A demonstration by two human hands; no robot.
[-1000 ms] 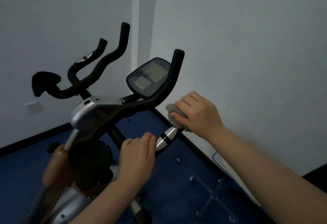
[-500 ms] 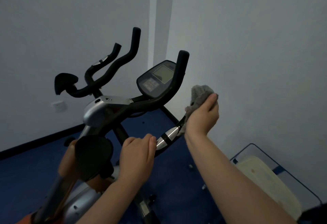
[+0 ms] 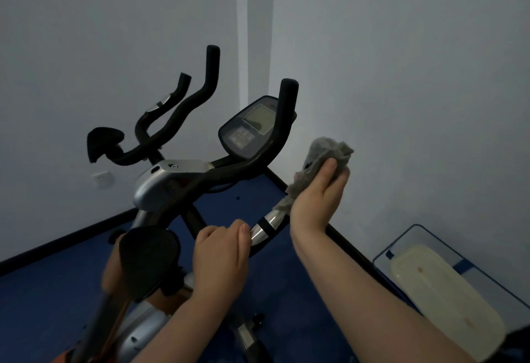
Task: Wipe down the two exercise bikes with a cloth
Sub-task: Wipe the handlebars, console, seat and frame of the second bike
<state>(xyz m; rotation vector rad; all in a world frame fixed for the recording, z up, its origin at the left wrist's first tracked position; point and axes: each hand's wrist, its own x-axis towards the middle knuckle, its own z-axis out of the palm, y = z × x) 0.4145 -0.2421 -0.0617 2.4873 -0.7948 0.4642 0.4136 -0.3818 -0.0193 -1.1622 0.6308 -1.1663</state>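
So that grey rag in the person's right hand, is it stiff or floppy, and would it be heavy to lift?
Probably floppy: the rag bunches above the right hand and its tail droops toward the shiny handlebar sensor. Likely light, since thumb and fingers alone hold it up. Its frayed, fuzzy edges suggest it would drag on the bar, not slip.

Grey rag bunched, hanging beside nr black bike's chrome grip; 2nd bike's bars behind.
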